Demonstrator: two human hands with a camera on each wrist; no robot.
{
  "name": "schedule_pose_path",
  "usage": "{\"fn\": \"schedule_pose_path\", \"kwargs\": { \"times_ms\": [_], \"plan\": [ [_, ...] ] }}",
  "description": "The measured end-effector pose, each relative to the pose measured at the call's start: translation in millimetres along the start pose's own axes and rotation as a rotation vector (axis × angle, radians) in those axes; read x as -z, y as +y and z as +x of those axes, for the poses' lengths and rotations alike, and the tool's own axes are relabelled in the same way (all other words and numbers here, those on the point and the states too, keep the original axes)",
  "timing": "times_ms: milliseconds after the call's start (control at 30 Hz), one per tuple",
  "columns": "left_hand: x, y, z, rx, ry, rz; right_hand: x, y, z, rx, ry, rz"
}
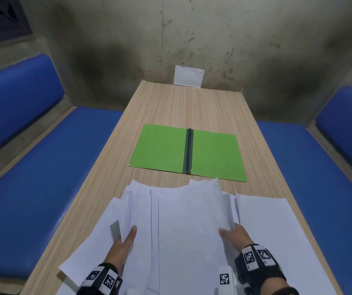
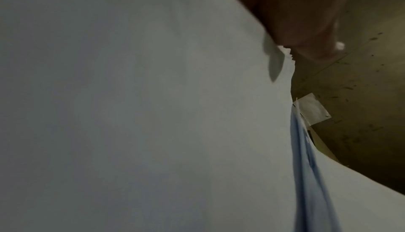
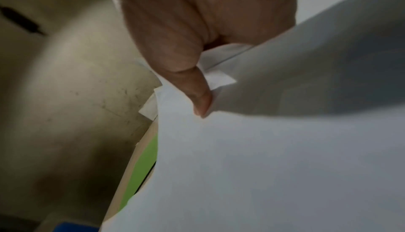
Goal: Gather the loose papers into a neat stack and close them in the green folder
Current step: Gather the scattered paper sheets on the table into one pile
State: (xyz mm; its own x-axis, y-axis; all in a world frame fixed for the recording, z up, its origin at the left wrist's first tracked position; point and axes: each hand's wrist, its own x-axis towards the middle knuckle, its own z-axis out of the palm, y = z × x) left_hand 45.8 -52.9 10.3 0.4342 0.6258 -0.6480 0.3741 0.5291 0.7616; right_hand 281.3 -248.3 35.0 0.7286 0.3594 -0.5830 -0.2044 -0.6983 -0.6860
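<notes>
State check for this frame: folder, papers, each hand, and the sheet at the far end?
green folder: open flat on the table, nothing in it.
papers: fanned, uneven, not yet squared.
left hand: grips the papers' left edge.
right hand: grips their right edge.
white sheet: upright against the wall.

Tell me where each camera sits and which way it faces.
Head: worn high, faces forward and down the table at folder and papers; shows both hands.
Left wrist: along left hand, papers fill it.
Right wrist: along right hand gripping papers, folder beyond.
Shared: all see the papers.
</notes>
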Motion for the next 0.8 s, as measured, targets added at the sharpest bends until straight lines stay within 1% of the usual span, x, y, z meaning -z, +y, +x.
{"fn": "schedule_pose_path", "kwargs": {
  "times_ms": [100, 200, 300, 367, 433, 500, 567, 633, 667, 700, 733, 767, 800],
  "plan": [
    [-1, -5, 5, -0.058, -0.037, 0.002, -16, 6, -3, -0.036, -0.063, 0.028],
    [-4, -9, 5, -0.052, -0.070, 0.064, -39, 11, -10, -0.048, -0.094, 0.036],
    [-4, -14, 9, -0.041, -0.072, 0.174, -51, 14, -14, -0.016, -0.061, 0.048],
    [-2, -14, 9, -0.039, -0.048, 0.234, -52, 16, -14, 0.013, -0.054, 0.055],
    [-1, -11, 6, -0.040, -0.050, 0.211, -51, 19, -12, 0.048, -0.041, 0.087],
    [0, -6, 3, -0.060, -0.082, 0.160, -47, 22, -10, 0.076, -0.018, 0.216],
    [1, 4, -3, -0.101, -0.117, 0.127, -39, 21, -11, 0.071, -0.048, 0.401],
    [2, 16, -8, -0.165, -0.135, 0.080, -28, 13, -14, 0.057, -0.176, 0.550],
    [1, 25, -14, -0.187, -0.140, 0.072, -22, 6, -18, 0.056, -0.239, 0.584],
    [-1, 34, -18, -0.211, -0.142, 0.071, -16, -2, -23, 0.077, -0.285, 0.606],
    [-3, 46, -25, -0.240, -0.118, 0.073, -9, -12, -27, 0.122, -0.302, 0.635],
    [-5, 60, -33, -0.281, -0.090, 0.088, -2, -25, -35, 0.197, -0.295, 0.679],
    [-6, 71, -40, -0.322, -0.061, 0.117, 5, -37, -40, 0.276, -0.256, 0.710]
  ]
}}
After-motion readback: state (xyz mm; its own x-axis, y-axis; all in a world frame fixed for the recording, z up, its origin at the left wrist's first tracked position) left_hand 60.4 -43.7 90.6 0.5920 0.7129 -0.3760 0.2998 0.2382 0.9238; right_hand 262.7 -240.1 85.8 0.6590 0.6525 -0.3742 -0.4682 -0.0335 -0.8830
